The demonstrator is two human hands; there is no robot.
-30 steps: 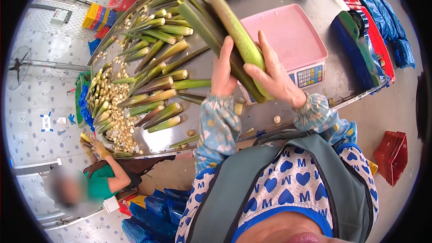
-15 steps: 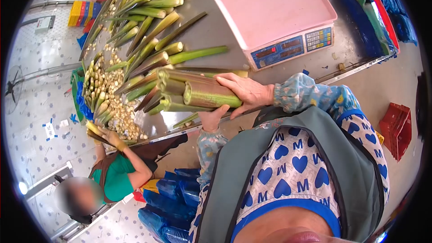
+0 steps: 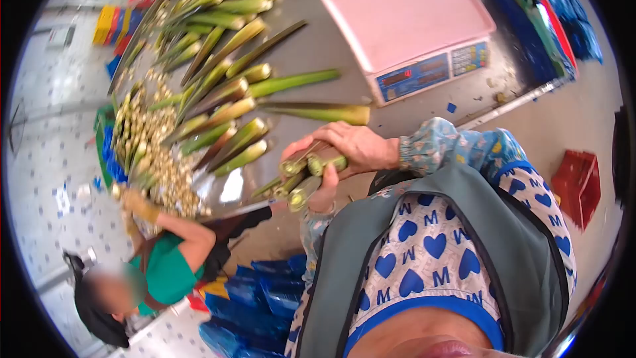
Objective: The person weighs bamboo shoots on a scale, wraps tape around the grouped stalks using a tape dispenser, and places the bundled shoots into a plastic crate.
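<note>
Between my two hands is a small bundle of green husked shoots [image 3: 303, 181], which look like water bamboo shoots. Their cut ends face down and toward me, over the table's front edge. My right hand [image 3: 363, 146] wraps the bundle from the right side. From below, my left hand [image 3: 323, 193] grips it, its thumb across the stalks and its other fingers partly hidden. Just beyond my hands, a lone shoot [image 3: 324, 113] lies on the metal table [image 3: 298, 46]. More loose shoots [image 3: 242, 142] are spread to the left.
A scale with a pink tray [image 3: 407, 16] stands at the back right. Small pale cut pieces [image 3: 175, 172] are heaped at the left, where a co-worker's gloved hand [image 3: 139, 205] works. Blue plastic bags [image 3: 258, 298] are below; a red crate [image 3: 578, 189] sits on the floor at right.
My hands have turned the bundle from lying sideways to pointing its cut ends down toward me, drawing it away from the loose shoots. The co-worker's hands have shifted slightly left.
</note>
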